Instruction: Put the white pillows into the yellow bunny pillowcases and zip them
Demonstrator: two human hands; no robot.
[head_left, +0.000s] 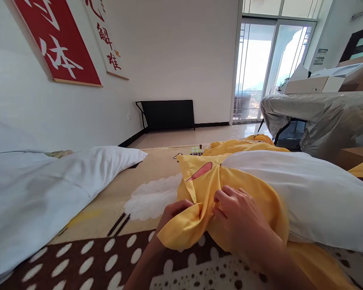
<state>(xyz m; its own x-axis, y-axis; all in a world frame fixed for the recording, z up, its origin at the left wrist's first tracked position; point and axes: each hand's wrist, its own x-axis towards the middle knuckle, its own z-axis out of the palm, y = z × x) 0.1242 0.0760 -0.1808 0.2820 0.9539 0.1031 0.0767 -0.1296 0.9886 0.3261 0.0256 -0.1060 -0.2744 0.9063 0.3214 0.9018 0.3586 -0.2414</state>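
Note:
A yellow pillowcase (254, 183) with a pink printed patch is bunched around the near end of a white pillow (302, 181), whose other part lies bare to the right. My right hand (240, 209) has its fingers curled into the yellow cloth at the centre. On the other side of a twisted fold, my left hand (174, 210) grips the same pillowcase, with some fingertips hidden behind the cloth. Both hands are just above a patterned blanket (109, 249) of brown with white dots and beige.
Another white pillow (66, 181) lies at the left. More yellow cloth (245, 146) is heaped behind the pillowcase. A black panel (169, 114) leans against the far wall. Boxes (314, 84) stand on a plastic-covered table (317, 108) at the right, near a glass door (257, 68).

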